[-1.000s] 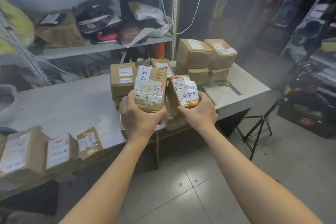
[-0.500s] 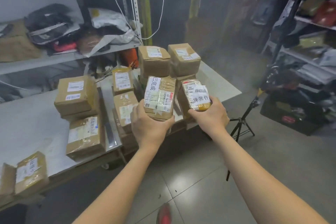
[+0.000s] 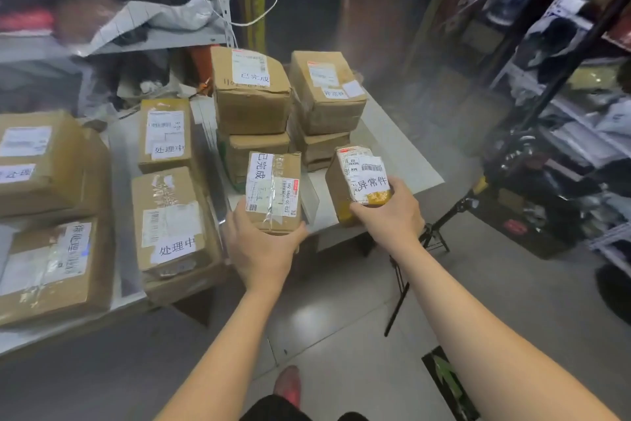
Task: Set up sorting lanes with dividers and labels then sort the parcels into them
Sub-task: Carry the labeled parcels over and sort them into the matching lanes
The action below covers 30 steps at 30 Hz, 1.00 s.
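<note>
Two hands each hold one parcel. The left hand (image 3: 263, 250) curls its fingers (image 3: 235, 217) round the near end of a taped box marked 已完成 (image 3: 273, 191). The right hand (image 3: 392, 212) grips a smaller parcel marked 异常件 (image 3: 358, 181). Both parcels are at the counter (image 3: 392, 151) near edge, toward its right corner. Behind them stand two box stacks (image 3: 251, 96); boxes marked 处理中 (image 3: 170, 232) lie to the left.

One wide-angle camera on the person's head looks forward and steeply down across the table (image 3: 392, 147) to the floor (image 3: 341, 318). The left hand (image 3: 263, 250) gripping a brown parcel (image 3: 273, 191) and the right hand (image 3: 392, 212) gripping a yellow-taped parcel (image 3: 358, 181) sit close, mid-frame.
</note>
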### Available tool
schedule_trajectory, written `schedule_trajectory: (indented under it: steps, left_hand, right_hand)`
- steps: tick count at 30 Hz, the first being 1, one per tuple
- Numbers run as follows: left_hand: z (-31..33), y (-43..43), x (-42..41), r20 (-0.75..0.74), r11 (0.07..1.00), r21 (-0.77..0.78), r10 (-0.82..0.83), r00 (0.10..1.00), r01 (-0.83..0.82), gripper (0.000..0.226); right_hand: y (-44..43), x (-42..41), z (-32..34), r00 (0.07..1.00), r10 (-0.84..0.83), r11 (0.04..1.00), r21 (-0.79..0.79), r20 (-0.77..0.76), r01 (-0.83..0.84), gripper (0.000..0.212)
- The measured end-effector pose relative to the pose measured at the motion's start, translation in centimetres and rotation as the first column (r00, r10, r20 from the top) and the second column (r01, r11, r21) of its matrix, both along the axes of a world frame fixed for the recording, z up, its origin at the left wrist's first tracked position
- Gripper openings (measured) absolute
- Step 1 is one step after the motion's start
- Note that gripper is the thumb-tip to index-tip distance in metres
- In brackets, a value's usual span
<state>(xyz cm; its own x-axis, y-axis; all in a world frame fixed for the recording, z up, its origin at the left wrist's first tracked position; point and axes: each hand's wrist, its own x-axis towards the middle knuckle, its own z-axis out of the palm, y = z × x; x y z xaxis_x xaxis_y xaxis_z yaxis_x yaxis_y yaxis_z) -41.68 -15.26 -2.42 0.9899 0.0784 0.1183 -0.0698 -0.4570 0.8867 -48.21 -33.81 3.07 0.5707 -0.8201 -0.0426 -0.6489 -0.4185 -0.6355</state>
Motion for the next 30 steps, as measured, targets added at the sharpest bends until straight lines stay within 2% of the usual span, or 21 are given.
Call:
schedule_trajectory:
  steps: [5, 17, 25, 28, 30]
  left_hand:
    - [-1.9, -1.3, 1.1, -0.008, 0.993, 0.072, 0.095, 0.995, -0.094, 0.092]
    - [-6.5, -8.1, 3.0, -0.15, 0.928, 0.255, 0.317, 0.936, -0.273, 0.1]
    - [-8.5, -10.6, 3.8, -0.151, 0.906, 0.306, 0.349, 0.925, -0.292, 0.1]
    - [-7.9, -10.7, 3.7, -0.152, 0.887, 0.383, 0.335, 0.93, -0.257, 0.106]
    - [-7.0, -10.5, 3.7, -0.176, 0.859, 0.472, 0.314, 0.933, -0.2, 0.108]
  right_hand:
    - [-2.9, 2.8, -2.0, 0.999, 0.037, 0.998, 0.055, -0.021, -0.036, 0.069]
    - [-8.8, 8.4, -10.9, 0.974, 0.204, 0.967, 0.173, -0.094, -0.186, 0.063]
    - [-11.5, 9.7, -12.9, 0.96, 0.269, 0.954, 0.162, -0.081, -0.254, 0.08]
    - [-11.8, 9.9, -12.8, 0.94, 0.326, 0.94, 0.141, -0.099, -0.311, 0.087]
    - [-11.9, 9.9, -12.2, 0.907, 0.398, 0.914, 0.148, -0.138, -0.378, 0.099]
